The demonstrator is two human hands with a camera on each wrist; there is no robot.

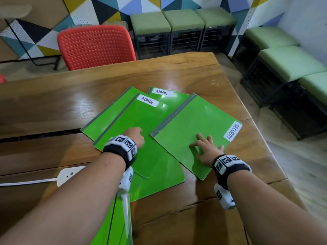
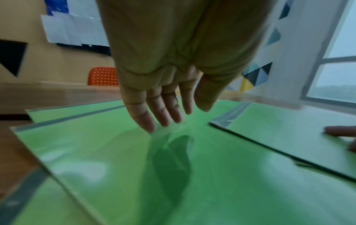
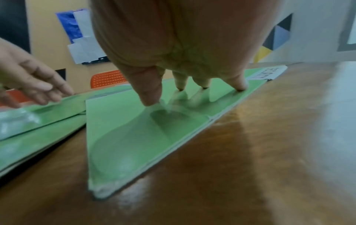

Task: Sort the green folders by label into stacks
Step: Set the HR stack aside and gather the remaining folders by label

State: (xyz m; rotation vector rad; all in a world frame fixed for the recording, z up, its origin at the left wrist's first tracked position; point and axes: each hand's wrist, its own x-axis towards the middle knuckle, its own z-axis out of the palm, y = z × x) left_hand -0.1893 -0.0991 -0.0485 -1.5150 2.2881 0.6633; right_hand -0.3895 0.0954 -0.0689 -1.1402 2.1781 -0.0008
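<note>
Several green folders lie fanned out on the wooden table (image 1: 53, 106). Two carry ADMIN labels: the nearer ADMIN folder (image 1: 134, 119) and a farther ADMIN folder (image 1: 169, 98) partly under the others. My left hand (image 1: 136, 137) rests with straight fingers (image 2: 154, 115) on the nearer ADMIN folder (image 2: 96, 152). The SECURITY folder (image 1: 194, 128) lies on the right with its label at the far right edge. My right hand (image 1: 205, 149) presses spread fingertips (image 3: 152, 99) onto the SECURITY folder (image 3: 125, 144). More green folders (image 1: 113, 223) show under my left forearm.
A white power strip (image 1: 69, 175) with its cord lies at the left by my forearm. A red chair (image 1: 95, 46) stands behind the table. Green-cushioned stools (image 1: 182, 30) line the wall and the right side. The table's right edge (image 1: 261, 138) is close to the SECURITY folder.
</note>
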